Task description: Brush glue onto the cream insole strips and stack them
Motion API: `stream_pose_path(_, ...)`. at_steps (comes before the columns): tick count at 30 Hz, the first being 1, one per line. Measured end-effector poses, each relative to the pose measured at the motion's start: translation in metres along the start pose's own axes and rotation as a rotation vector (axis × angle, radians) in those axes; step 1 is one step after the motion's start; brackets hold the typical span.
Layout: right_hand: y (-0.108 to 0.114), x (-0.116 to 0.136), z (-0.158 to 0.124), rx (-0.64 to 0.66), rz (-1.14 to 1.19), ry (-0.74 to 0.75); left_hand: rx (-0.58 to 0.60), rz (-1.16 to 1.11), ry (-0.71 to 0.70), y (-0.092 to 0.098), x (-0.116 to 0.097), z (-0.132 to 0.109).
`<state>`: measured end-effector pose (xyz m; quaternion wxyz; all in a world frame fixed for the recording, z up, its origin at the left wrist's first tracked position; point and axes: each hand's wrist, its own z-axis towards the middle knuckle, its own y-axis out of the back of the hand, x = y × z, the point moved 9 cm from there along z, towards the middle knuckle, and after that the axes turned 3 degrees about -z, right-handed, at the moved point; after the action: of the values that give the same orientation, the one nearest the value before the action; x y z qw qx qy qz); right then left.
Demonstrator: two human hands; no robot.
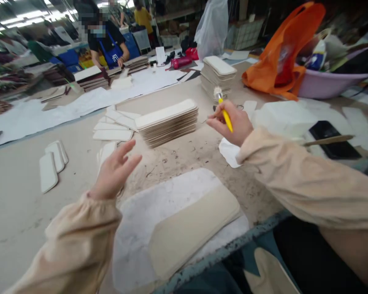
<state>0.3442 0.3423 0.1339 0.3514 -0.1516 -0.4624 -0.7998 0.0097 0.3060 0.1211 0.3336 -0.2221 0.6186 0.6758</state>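
Note:
My right hand (233, 122) is closed around a small brush with a yellow handle (225, 115), its bristles pointing up, above the table's right middle. My left hand (115, 171) hovers open with fingers spread, holding nothing, just left of a white work sheet (159, 196). On that sheet lies one flat cream panel (193, 226), close to the table's near edge. A stack of like cream panels (168, 121) sits beyond, between both hands.
Loose panels (53, 163) lie at the left, and another stack (217, 75) stands farther back. An orange bag (282, 53) and a lilac basin (328, 83) fill the right rear. A black phone (333, 136) lies at the right. A person in a blue apron (108, 41) works at the far end.

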Motion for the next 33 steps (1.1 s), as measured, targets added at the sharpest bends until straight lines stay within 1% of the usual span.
stream_pose_path(1, 0.004, 0.007, -0.023, 0.076, 0.056, 0.015, 0.076, 0.027, -0.024, -0.006, -0.002, -0.036)
stream_pose_path(2, 0.006, 0.016, -0.047, 0.17, 0.098, 0.034, 0.159, 0.068, -0.077, -0.015, -0.004, -0.072)
stream_pose_path(3, 0.005, 0.025, -0.07, 0.264, 0.122, 0.057, 0.235, 0.109, -0.12, -0.025, -0.005, -0.107)
stream_pose_path(4, 0.002, 0.034, -0.093, 0.376, 0.134, 0.08, 0.283, 0.155, -0.15, -0.035, -0.004, -0.138)
stream_pose_path(5, -0.003, 0.043, -0.113, 0.475, 0.146, 0.104, 0.322, 0.202, -0.158, -0.045, -0.001, -0.165)
stream_pose_path(6, -0.008, 0.053, -0.131, 0.567, 0.149, 0.14, 0.359, 0.231, -0.163, -0.055, 0.001, -0.186)
stream_pose_path(7, -0.014, 0.062, -0.146, 0.647, 0.141, 0.181, 0.375, 0.251, -0.16, -0.064, 0.003, -0.201)
stream_pose_path(9, -0.025, 0.078, -0.167, 0.758, 0.091, 0.266, 0.379, 0.273, -0.139, -0.077, 0.006, -0.218)
stream_pose_path(11, -0.035, 0.086, -0.176, 0.812, -0.001, 0.32, 0.354, 0.282, -0.107, -0.083, 0.008, -0.221)
stream_pose_path(14, -0.043, 0.09, -0.179, 0.832, -0.111, 0.343, 0.345, 0.254, -0.075, -0.087, 0.01, -0.217)
stream_pose_path(19, -0.043, 0.092, -0.185, 0.826, -0.094, 0.358, 0.323, 0.177, -0.072, -0.085, 0.011, -0.209)
stream_pose_path(21, -0.039, 0.092, -0.187, 0.792, -0.088, 0.356, 0.305, 0.154, -0.089, -0.083, 0.011, -0.209)
stream_pose_path(23, -0.032, 0.093, -0.187, 0.718, -0.067, 0.358, 0.278, 0.136, -0.119, -0.081, 0.01, -0.21)
stream_pose_path(26, -0.006, 0.089, -0.184, 0.56, -0.008, 0.307, 0.203, 0.134, -0.154, -0.077, 0.014, -0.212)
stream_pose_path(27, 0.008, 0.085, -0.182, 0.495, 0.004, 0.262, 0.178, 0.138, -0.172, -0.077, 0.015, -0.213)
stream_pose_path(29, 0.044, 0.073, -0.179, 0.32, 0.022, 0.131, 0.141, 0.148, -0.219, -0.076, 0.016, -0.217)
stream_pose_path(31, 0.091, 0.055, -0.178, 0.076, 0.051, -0.039, 0.108, 0.154, -0.261, -0.076, 0.019, -0.22)
stream_pose_path(33, 0.139, 0.03, -0.183, -0.176, 0.083, -0.211, 0.072, 0.151, -0.275, -0.074, 0.027, -0.22)
